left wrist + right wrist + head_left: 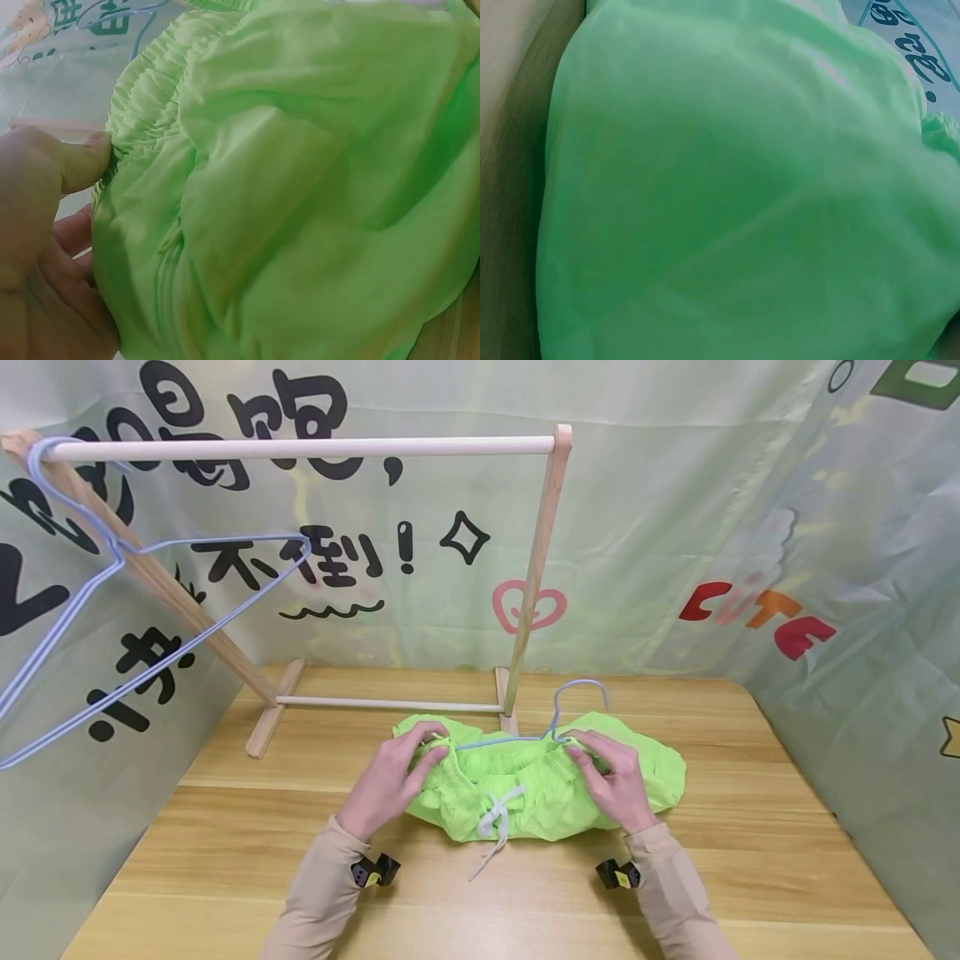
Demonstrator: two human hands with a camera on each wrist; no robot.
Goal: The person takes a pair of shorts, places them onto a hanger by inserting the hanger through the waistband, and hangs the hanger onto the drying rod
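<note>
Green garment [551, 806] sits at five o'clock in my head view, my left hand [393, 777] pinching its waistband [150, 97] at ten, my right hand [611, 777] pinching it at two, beside the blue hanger [501, 742].

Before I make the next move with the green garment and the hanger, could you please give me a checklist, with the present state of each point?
1. Left fingers pinch the waistband: ok.
2. Right fingers pinch the waistband: ok.
3. Hanger ends tucked inside the green garment: cannot tell; fabric and hands hide them.
4. Hanger hook outside the fabric: ok.
5. White drawstring tied: ok, in a bow at the front.
6. Garment lying flat: not ok; it is bunched on the table.
</note>
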